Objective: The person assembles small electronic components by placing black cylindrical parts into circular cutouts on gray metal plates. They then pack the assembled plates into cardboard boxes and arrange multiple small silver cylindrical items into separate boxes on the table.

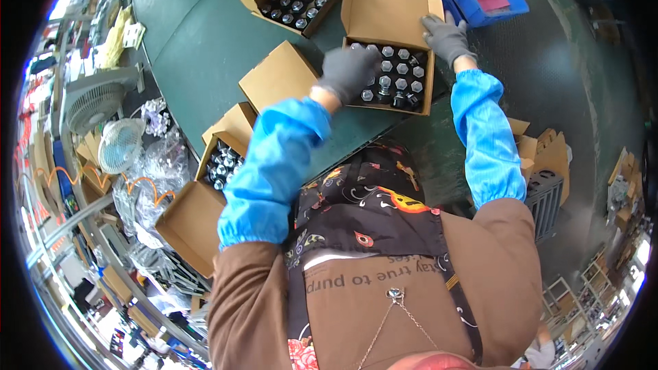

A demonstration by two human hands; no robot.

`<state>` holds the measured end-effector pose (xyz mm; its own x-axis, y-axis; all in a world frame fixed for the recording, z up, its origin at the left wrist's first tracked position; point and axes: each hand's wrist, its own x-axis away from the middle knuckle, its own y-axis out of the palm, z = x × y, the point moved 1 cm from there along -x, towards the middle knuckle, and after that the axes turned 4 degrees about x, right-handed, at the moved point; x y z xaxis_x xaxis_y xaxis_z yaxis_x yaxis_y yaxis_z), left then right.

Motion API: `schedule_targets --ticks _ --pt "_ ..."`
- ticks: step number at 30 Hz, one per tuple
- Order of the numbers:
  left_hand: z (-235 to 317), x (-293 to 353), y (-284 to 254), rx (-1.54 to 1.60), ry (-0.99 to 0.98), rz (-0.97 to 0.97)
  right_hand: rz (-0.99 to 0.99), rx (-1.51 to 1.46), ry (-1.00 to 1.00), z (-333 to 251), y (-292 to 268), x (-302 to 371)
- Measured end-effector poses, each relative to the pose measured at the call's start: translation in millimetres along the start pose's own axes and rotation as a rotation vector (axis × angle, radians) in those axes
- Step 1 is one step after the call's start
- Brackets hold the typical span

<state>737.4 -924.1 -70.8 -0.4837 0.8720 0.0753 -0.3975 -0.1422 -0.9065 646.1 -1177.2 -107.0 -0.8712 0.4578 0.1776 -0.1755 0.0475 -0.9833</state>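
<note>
An open cardboard box [426, 96] stands in front of me on the table, packed with rows of black pieces with shiny hexagonal tops [386, 67]. My left hand [349, 72], in a grey glove, is over the box's left side with its fingers curled; whatever they hold is hidden. My right hand [449, 41], gloved alike, is at the right corner of the raised lid [384, 10], its fingers around the edge. To the left, another open box [200, 223] holds similar pieces [223, 164] lying jumbled, partly behind my left sleeve.
A second filled box [253, 0] stands farther back on the green table [185, 48]. A flat piece of cardboard [277, 75] lies left of my left hand. Blue bins [507, 14] with pink sheets are at the far right. Fans [120, 144] and plastic bags stand beyond the table's left edge.
</note>
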Motion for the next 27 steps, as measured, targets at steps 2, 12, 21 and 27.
schedule_targets --ticks 2,12,21,27 --pt "21.3 10.7 24.4 0.013 -0.107 -0.160 0.312 0.241 -0.043 -18.2 -17.6 23.6" --pt "49.2 32.0 67.2 0.349 -0.456 -0.016 0.077 0.139 -0.689 -42.5 13.1 131.3" --pt "13.3 53.2 32.6 0.383 -0.169 0.174 0.020 0.143 -0.744 -51.0 10.9 113.8" --pt "6.6 37.5 27.4 -0.175 -0.033 -0.286 0.028 0.044 -0.671 -50.6 -3.2 124.8"
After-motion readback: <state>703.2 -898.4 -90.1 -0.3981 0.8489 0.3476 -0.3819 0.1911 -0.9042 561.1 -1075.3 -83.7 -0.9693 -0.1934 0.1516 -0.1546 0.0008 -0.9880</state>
